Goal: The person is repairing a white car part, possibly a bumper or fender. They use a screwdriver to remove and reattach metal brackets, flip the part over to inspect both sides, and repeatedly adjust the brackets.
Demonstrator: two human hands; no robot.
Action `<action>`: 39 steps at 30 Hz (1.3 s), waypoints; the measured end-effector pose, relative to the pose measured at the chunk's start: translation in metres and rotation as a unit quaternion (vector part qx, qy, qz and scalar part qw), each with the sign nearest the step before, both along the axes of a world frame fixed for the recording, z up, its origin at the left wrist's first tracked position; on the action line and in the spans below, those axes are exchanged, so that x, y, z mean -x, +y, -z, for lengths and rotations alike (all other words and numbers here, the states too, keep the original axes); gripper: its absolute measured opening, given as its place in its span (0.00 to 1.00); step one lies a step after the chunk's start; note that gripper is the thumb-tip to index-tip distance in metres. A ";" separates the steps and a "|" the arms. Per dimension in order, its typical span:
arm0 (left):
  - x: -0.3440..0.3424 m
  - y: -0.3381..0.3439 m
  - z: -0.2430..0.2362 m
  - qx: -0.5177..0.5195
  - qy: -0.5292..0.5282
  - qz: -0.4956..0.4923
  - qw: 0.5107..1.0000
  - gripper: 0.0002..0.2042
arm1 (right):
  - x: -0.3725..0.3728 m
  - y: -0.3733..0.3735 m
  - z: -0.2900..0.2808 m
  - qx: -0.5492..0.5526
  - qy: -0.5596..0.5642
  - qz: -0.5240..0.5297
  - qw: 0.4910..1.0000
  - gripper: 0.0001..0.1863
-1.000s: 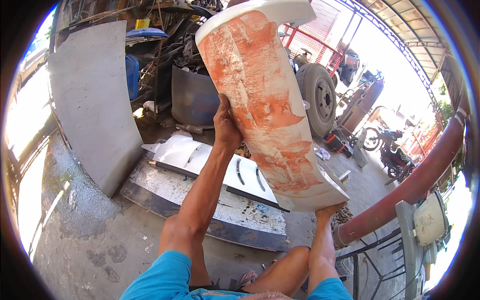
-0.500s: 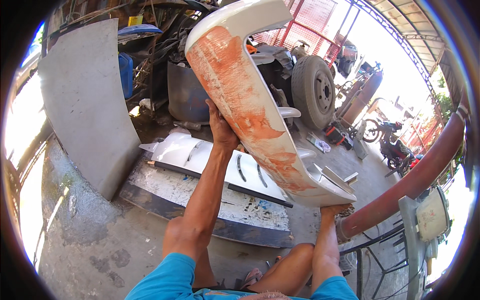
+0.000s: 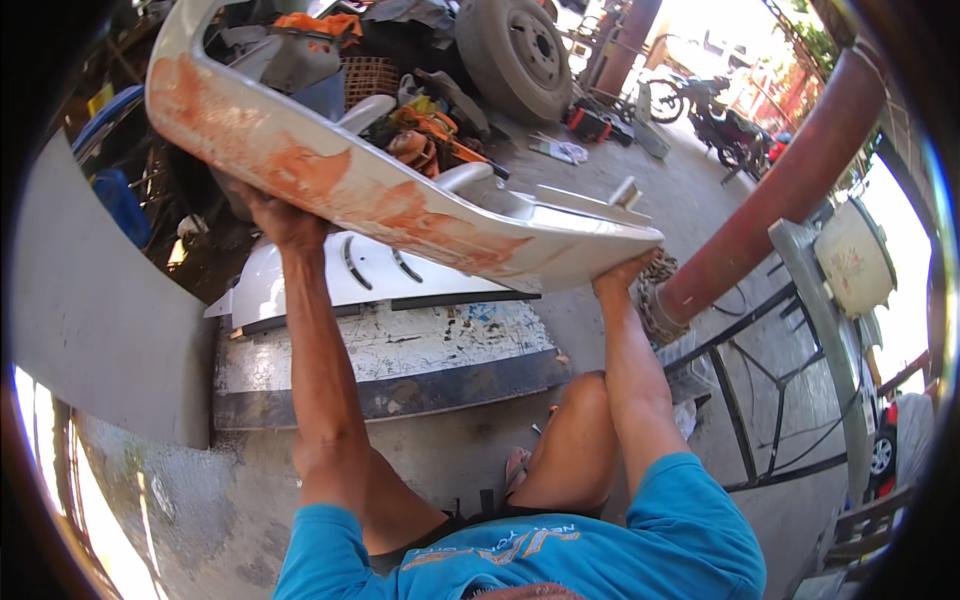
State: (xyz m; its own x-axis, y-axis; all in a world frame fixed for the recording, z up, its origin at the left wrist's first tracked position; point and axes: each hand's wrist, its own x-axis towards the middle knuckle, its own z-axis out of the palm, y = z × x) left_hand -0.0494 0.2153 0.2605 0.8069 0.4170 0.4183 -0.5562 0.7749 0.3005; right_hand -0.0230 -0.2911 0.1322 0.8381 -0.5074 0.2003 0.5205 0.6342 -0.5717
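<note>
Long white panel (image 3: 385,205) w/ orange-red patches (image 3: 300,172) is held up, apparently touching nothing but the hands, approx. over the far edge of the scuffed white board (image 3: 425,335); its R end juts past the board's far R corner. L grip (image 3: 285,215) is wrapped on the panel's lower edge, L of mid; fingertips hidden, so can't tell how hard it presses. R grip (image 3: 622,272) pinches the lower corner of the R end; fingers partly hidden too.

White slotted part (image 3: 380,270) lies along the board's far side, black strip (image 3: 465,300) by its near edge. Chain (image 3: 662,268) round the foot of the red post (image 3: 790,190) shows just beside R grip; depth gap unclear.

Poss. trouble: L end sticks out well past L grip w/ no visible support, so panel could tip or twist if that grip loosens. If R grip slides off the tapered corner, R end would prob. drop to the floor (image 3: 460,430) or scratch the slotted part. Swinging R might knock the corner on post or chain. Patches look rough & L grip is close, so a bump might chip them.
</note>
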 end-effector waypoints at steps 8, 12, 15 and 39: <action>-0.010 0.003 0.023 -0.006 0.030 0.033 0.999 0.43 | -0.002 -0.020 -0.002 -0.002 0.045 0.056 0.997 0.43; -0.008 0.006 0.029 -0.017 0.027 0.040 0.999 0.44 | 0.005 -0.004 -0.012 0.010 0.099 0.069 0.993 0.44; -0.010 0.015 0.021 -0.024 -0.009 0.039 0.999 0.41 | 0.002 0.001 -0.015 0.017 0.125 0.047 0.991 0.44; 0.048 -0.047 -0.067 -0.069 -0.085 0.186 0.976 0.26 | 0.023 -0.035 0.040 0.127 0.437 -0.106 0.884 0.42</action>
